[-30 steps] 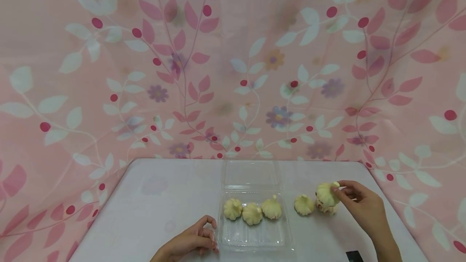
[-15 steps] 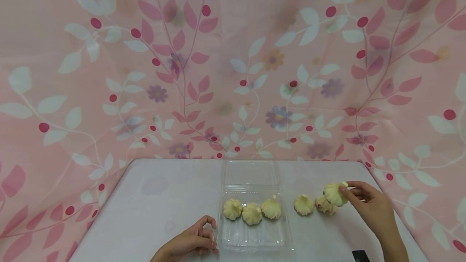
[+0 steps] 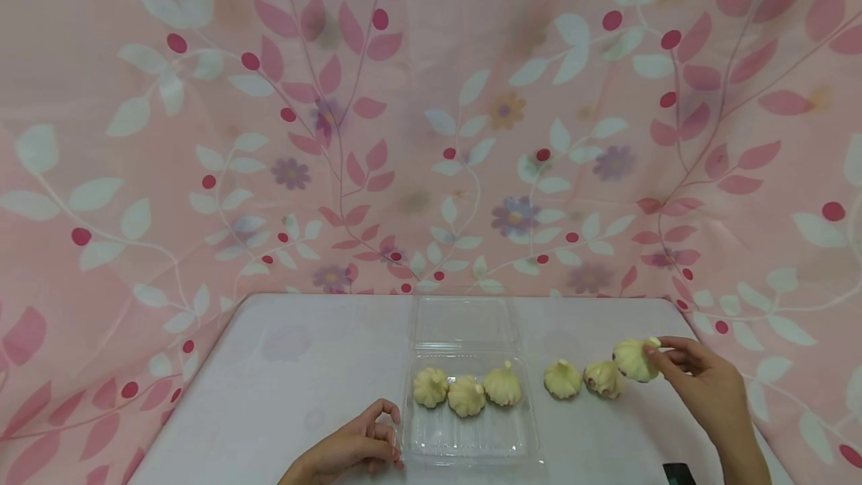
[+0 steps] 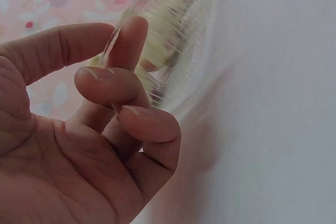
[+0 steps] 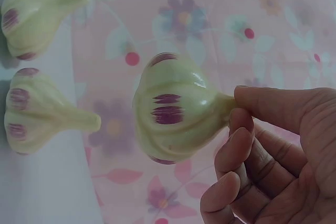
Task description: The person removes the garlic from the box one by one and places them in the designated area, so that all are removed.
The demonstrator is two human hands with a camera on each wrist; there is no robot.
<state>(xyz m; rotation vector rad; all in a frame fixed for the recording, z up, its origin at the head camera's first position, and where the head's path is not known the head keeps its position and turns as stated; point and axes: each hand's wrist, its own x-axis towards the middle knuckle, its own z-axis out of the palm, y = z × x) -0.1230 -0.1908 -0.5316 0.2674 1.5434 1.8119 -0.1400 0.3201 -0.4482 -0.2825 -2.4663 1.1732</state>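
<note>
My right hand (image 3: pixel 703 376) pinches a garlic bulb (image 5: pixel 173 108) by its stem, between thumb and fingertips. The bulb is pale with purple streaks and hangs over the table's right side. Just left of it, two more garlic bulbs lie on the table, a nearer one (image 3: pixel 603 379) and a farther one (image 3: pixel 562 379). A clear plastic container (image 3: pixel 471 447) sits mid-table with its lid folded back, and three garlic bulbs (image 3: pixel 466 397) lie in a row inside. At its left side, my left hand (image 3: pixel 353 440) holds the thin rim between thumb and finger, the other fingers curled.
The white table (image 3: pixel 289 365) backs onto a pink floral cloth (image 3: pixel 431 133). The open lid (image 3: pixel 465 320) lies toward the table's back edge. A small black object (image 3: pixel 679 474) shows beside the right wrist, partly cut off by the frame.
The right hand has moved to the right with its garlic bulb, away from the bulb it was in front of, which now shows fully. The left hand and container stay put.
</note>
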